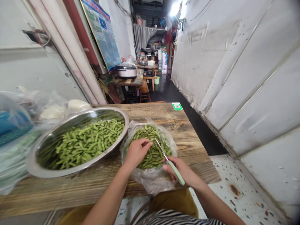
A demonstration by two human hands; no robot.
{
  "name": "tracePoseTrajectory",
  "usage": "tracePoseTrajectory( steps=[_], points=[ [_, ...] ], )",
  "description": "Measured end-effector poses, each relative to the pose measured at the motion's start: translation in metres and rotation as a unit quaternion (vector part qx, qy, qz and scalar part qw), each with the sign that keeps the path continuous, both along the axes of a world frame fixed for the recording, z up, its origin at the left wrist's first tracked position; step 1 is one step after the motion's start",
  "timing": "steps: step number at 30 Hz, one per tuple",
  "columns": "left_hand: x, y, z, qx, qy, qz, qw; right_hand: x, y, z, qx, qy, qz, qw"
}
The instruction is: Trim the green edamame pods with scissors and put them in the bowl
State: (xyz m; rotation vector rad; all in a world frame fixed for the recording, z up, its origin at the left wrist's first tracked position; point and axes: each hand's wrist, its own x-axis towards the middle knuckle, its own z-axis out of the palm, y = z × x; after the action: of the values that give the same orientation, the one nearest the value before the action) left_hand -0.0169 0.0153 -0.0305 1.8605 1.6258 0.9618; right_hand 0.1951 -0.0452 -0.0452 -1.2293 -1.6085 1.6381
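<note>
My left hand (138, 151) is over a clear plastic bag (156, 180) filled with green soybean pods (153, 157). Its thumb and fingers are pinched together, and whatever they may hold is hidden. At the bag's right side, my right hand (180, 170) grips a pair of scissors (173, 171) with pale green handles. The scissors appear nearly edge-on, their metal blades pointing up and left over the pods, so I cannot tell how far apart the blades are. To the left stands a large oval steel basin (78, 171) holding many more green pods (90, 140).
The wooden table (187, 137) carries plastic bags (16, 150) at its left and a green QR-code card (177, 106) at the far right corner. Beyond stand another table with a white electric cooker (126, 71), a wooden bench (144, 89) and a green bucket (157, 80). A white wall runs along the right.
</note>
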Motion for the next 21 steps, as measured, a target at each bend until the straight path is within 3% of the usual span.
tracePoseTrajectory(
  steps=[4, 9, 12, 16, 19, 21],
  points=[
    [0.004, -0.016, 0.004, -0.049, -0.113, 0.001, 0.992, -0.004, -0.001, 0.008, 0.073, -0.057, 0.005, 0.996],
    [0.003, -0.021, 0.007, -0.053, -0.147, 0.013, 0.988, -0.006, -0.001, 0.018, 0.118, -0.1, 0.026, 0.988],
    [0.001, -0.023, 0.007, -0.058, -0.149, 0.014, 0.987, -0.007, 0.001, 0.02, 0.103, -0.1, 0.026, 0.989],
    [0.0, -0.023, 0.002, -0.079, -0.187, 0.016, 0.979, -0.01, 0.002, 0.015, 0.028, -0.066, 0.018, 0.997],
    [0.001, -0.022, -0.002, -0.124, -0.305, 0.037, 0.944, -0.013, 0.002, 0.01, -0.027, -0.011, -0.003, 1.0],
    [0.002, -0.022, -0.002, -0.164, -0.419, 0.05, 0.892, -0.014, 0.001, 0.007, -0.038, 0.023, -0.011, 0.999]
  ],
)
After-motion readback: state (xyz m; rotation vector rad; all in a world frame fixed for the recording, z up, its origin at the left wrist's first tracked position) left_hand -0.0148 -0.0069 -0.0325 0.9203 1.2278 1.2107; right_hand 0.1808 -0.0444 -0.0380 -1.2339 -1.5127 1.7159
